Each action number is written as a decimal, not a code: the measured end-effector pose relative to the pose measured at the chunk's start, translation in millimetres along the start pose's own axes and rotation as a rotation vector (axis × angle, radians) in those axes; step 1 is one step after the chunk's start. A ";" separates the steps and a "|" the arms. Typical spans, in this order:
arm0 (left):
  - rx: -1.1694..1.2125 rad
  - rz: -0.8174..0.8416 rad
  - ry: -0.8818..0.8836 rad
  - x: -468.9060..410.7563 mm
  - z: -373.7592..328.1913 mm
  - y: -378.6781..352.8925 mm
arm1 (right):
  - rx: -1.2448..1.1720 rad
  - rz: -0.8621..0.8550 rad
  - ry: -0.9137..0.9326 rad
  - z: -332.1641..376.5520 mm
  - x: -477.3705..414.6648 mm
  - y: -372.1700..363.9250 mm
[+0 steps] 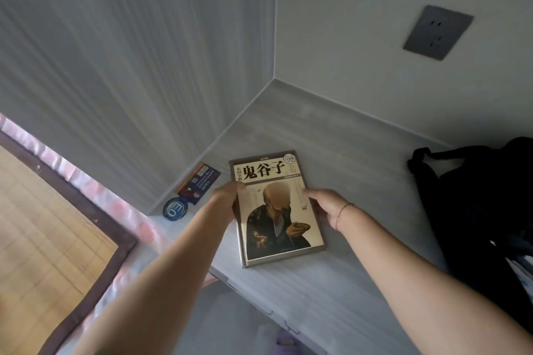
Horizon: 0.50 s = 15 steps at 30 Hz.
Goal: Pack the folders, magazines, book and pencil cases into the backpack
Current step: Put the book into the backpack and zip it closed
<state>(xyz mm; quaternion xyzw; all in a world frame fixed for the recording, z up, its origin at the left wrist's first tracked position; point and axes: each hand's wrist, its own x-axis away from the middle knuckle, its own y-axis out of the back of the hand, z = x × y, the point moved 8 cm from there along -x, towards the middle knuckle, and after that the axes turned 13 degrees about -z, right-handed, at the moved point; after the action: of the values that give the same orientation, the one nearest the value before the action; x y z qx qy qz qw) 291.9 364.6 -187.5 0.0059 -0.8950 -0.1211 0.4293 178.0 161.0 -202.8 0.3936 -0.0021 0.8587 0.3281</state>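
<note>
Book [277, 207] lies flat on desk [360, 158], near corner. Left hand [227, 196] pinches left edge, right hand [323, 203] pinches right edge. Backpack [476, 196] sits well apart, at right. Risk: smooth cover may slip from thin grip. Book corner might catch on bag opening.

Both hands gripped book [277, 207] on grey desk [360, 158]: left hand [227, 199] at its left edge, right hand [326, 204] at right edge. Black backpack [476, 196] sat at right; wall socket [437, 32] above.
</note>
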 end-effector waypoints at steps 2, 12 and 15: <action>-0.034 0.039 0.023 0.9 -3.9 1.4 | -0.045 0.045 -0.012 3.1 2.1 -2.1; -0.144 0.103 -0.062 25.3 8.8 -26.8 | -0.201 0.092 0.016 -4.0 17.0 14.5; -0.084 0.158 -0.128 44.7 -0.3 -46.5 | -0.194 0.035 0.119 4.3 27.9 40.2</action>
<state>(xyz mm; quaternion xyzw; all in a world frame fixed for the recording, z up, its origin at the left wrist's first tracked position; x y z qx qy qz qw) 259.6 314.3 -163.4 -0.0902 -0.9124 -0.1242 0.3794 145.0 144.0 -170.7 0.3082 -0.0727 0.8820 0.3491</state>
